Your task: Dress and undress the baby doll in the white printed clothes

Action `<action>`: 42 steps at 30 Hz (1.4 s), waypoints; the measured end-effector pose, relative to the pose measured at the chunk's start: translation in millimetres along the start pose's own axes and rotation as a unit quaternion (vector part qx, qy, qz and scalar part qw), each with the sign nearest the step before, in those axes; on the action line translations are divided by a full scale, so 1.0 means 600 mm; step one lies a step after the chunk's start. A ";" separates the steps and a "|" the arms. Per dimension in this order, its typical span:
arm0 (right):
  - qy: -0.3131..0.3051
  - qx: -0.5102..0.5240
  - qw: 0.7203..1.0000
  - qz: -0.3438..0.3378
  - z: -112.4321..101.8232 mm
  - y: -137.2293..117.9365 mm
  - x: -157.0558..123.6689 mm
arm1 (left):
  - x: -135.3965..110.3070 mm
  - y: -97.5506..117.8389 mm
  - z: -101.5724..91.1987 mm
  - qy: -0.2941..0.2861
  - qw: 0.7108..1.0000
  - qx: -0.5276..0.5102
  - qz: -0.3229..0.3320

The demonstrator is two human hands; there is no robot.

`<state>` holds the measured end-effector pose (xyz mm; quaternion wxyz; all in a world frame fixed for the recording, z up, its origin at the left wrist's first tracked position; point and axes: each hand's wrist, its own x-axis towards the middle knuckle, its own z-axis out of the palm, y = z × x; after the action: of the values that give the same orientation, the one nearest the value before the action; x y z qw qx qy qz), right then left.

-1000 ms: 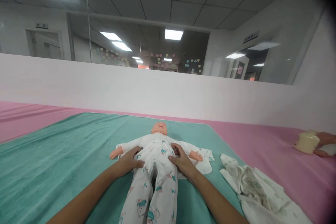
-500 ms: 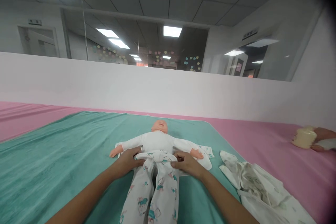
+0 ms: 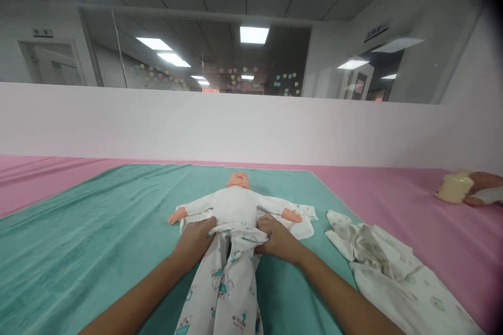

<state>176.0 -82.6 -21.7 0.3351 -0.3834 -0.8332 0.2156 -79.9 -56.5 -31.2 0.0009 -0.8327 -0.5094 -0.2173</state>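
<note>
A baby doll [image 3: 234, 207] in a white long-sleeved top lies on its back, arms spread, with its head away from me. White patterned baby pants [image 3: 226, 282] cover its lower half, and their legs stretch toward me. My left hand [image 3: 195, 241] pinches the waistband at the doll's hip on the left. On the other side, my right hand [image 3: 277, 238] grips the waistband too, with its fingers curled into the fabric. The doll's legs are hidden. Under its arms lies a spread white cloth [image 3: 302, 227] with a printed edge.
A teal blanket [image 3: 98, 235] lies over a pink sheet [image 3: 393, 199]. At the right is a crumpled white printed cloth [image 3: 396, 267]. A pale yellow bottle [image 3: 454, 188] lies at the far right, beside another doll's partly visible limb. A white low wall [image 3: 236, 131] with glass above stands behind.
Both hands keep hold of the waistband, which now looks more bunched and lifted. The pants' legs have shifted slightly left and drawn together. The camera view has shifted a little.
</note>
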 end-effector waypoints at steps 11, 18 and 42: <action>0.122 0.100 0.972 0.175 0.051 0.053 0.024 | 0.038 0.010 0.008 0.070 0.978 -0.126 -0.148; -0.030 0.206 0.962 0.178 -0.002 0.040 0.001 | 0.002 -0.031 -0.050 -0.223 0.905 -0.361 -0.031; -0.032 0.091 0.986 0.138 0.026 0.024 0.003 | 0.003 0.006 -0.004 -0.046 0.965 -0.250 -0.071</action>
<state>171.0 -74.0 -40.8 0.3091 -0.4556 -0.7592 0.3470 -77.3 -57.3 -27.6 -0.2461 -0.7775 -0.4959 -0.2983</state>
